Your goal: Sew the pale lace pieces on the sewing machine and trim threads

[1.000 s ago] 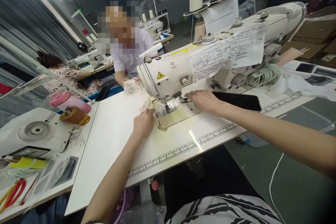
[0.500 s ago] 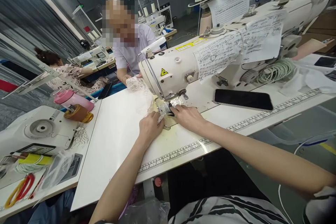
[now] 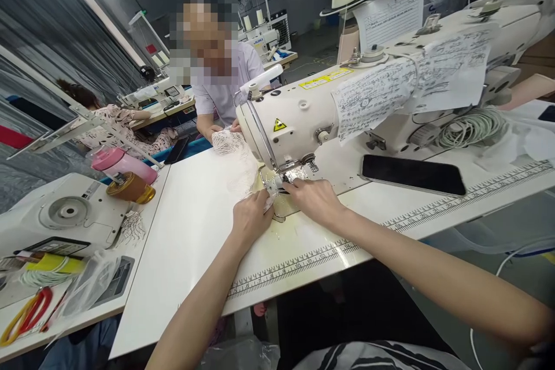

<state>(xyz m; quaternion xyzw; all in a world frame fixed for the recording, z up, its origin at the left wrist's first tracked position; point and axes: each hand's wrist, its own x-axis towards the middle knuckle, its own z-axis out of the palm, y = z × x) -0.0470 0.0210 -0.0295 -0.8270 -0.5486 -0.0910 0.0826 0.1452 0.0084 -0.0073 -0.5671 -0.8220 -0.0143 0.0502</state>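
A white sewing machine [image 3: 299, 110] stands on the white table, its needle area lit up. Sheer white lace fabric [image 3: 236, 162] runs from the far edge of the table to the needle area. My left hand [image 3: 252, 215] is closed on the near end of the lace, just left of the presser foot. At the foot, my right hand [image 3: 315, 199] rests with its fingers bent and fingertips close to the needle. Whether those fingertips pinch anything is hidden. Across the table a co-worker's hands [image 3: 214, 130] hold the far end of the lace.
A black phone [image 3: 411, 175] lies right of the machine, near a printed ruler strip [image 3: 295, 269] along the table's front edge. On the left are a second machine [image 3: 65, 208], a pink bottle [image 3: 124, 163], an amber jar [image 3: 130, 188] and red and yellow cords [image 3: 30, 315].
The view has shifted slightly, so most things sit a little further right. Both hands keep nearly the same place at the needle area.
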